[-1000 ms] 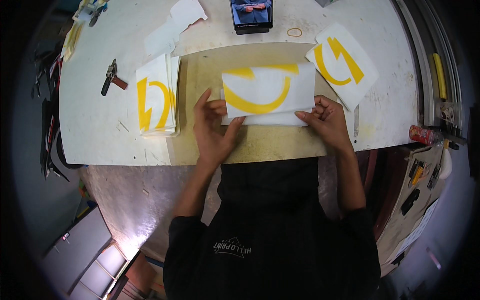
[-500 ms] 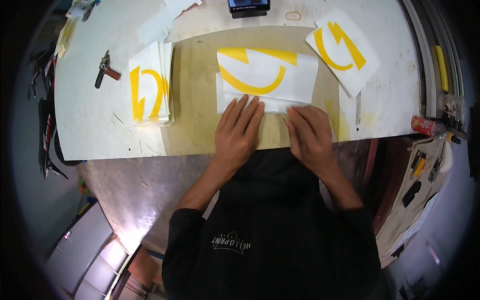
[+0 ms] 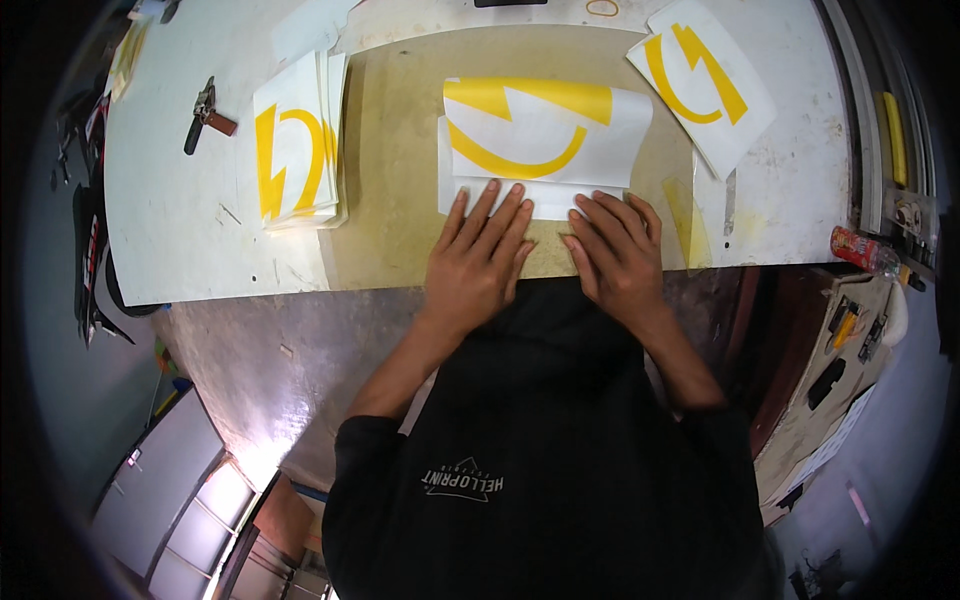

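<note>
A white paper sheet (image 3: 630, 140) printed with yellow shapes lies folded over in front of me, with a strip of its lower layer along the near side. My left hand (image 3: 477, 255) rests flat on the left of that strip, fingers stretched out and slightly apart. On the right part of the strip, my right hand (image 3: 622, 255) lies with its fingertips pressed down and its thumb spread off to the side. Neither hand grips anything.
A stack of yellow-printed folded papers (image 3: 290, 150) lies at left, another printed paper piece (image 3: 705, 85) at far right. A dark tool with a brown part (image 3: 209, 117) is farther left. A yellow translucent triangle (image 3: 683, 220) and a red-labelled bottle (image 3: 858, 250) lie at right.
My right hand's bent fingers at the sheet's near edge have straightened and spread flat on the strip. My left hand stays on the paper, its thumb now showing. The whole view has shifted slightly.
</note>
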{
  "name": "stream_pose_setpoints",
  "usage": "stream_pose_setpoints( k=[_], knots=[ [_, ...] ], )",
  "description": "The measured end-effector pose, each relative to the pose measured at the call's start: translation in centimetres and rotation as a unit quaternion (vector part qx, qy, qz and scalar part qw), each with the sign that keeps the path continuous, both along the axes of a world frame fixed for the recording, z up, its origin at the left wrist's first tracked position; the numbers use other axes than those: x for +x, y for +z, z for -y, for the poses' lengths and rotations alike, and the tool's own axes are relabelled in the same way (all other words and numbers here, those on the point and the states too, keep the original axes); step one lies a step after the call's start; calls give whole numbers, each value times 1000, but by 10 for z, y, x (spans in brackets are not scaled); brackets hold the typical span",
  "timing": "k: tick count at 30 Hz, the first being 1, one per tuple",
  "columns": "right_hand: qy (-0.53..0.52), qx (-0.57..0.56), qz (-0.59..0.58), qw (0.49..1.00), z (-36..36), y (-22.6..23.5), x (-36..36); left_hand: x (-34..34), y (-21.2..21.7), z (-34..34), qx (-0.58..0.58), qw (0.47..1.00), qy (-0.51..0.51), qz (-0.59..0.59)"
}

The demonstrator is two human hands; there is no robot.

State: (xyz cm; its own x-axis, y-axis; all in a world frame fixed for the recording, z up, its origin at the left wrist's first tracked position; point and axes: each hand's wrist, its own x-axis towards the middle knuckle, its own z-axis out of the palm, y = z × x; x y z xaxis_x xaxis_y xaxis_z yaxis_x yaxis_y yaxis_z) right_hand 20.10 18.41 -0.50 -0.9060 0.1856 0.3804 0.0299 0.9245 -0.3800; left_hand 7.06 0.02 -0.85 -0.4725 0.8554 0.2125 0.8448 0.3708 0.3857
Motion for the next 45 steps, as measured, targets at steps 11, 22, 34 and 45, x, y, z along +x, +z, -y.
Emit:
stream_pose_setpoints(
  k=[11, 22, 34, 45],
  knots=[
    [-7, 4, 48, 999, 47, -1, -24, -25, 10, 44, -87, 996, 11, 9],
    [-53, -73, -23, 996, 48, 0, 10, -23, 10, 45, -71, 997, 26, 13],
    [-32, 12, -72, 997, 26, 0, 22, -21, 7, 45, -70, 997, 33, 14],
    [24, -28, 33, 999, 31, -4, -10, -19, 19, 61, -94, 990, 97, -33]
  ],
)
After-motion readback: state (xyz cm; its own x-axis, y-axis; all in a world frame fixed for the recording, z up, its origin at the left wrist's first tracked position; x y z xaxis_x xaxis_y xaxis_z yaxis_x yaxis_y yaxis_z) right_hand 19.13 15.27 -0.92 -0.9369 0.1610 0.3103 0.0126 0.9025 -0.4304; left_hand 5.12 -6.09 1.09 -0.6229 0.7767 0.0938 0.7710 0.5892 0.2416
